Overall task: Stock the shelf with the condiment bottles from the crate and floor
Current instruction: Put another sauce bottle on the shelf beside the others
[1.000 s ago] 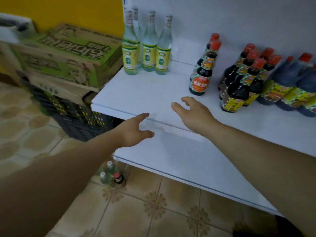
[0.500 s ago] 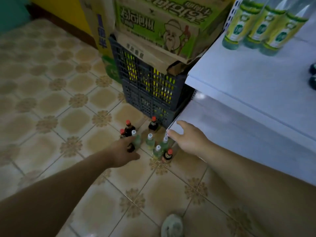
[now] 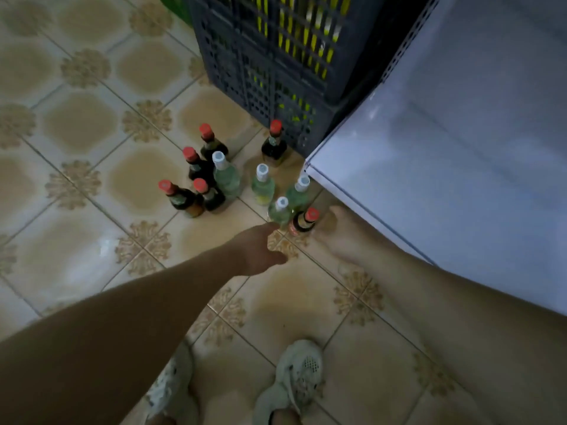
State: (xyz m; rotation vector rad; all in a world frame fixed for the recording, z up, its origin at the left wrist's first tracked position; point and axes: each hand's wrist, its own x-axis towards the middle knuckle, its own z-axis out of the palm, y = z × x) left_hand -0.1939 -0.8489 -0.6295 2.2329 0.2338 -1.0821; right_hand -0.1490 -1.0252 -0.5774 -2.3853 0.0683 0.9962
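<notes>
Several condiment bottles stand on the tiled floor in front of a dark plastic crate. Some are dark with red caps, like the dark bottle; others are clear with white caps, like the clear bottle. My left hand reaches forward with its fingers out, its fingertips just short of the nearest clear bottle. My right hand is relaxed and sits right beside the nearest dark bottle, holding nothing. The white shelf fills the right side.
The shelf's lower corner juts out just above the rightmost bottles. My two light shoes stand on the tiles near the bottom edge. Bare patterned tiles stretch to the left.
The view has dropped from the stocked shelf to the floor. Both hands have come down from the shelf edge to the nearest bottles.
</notes>
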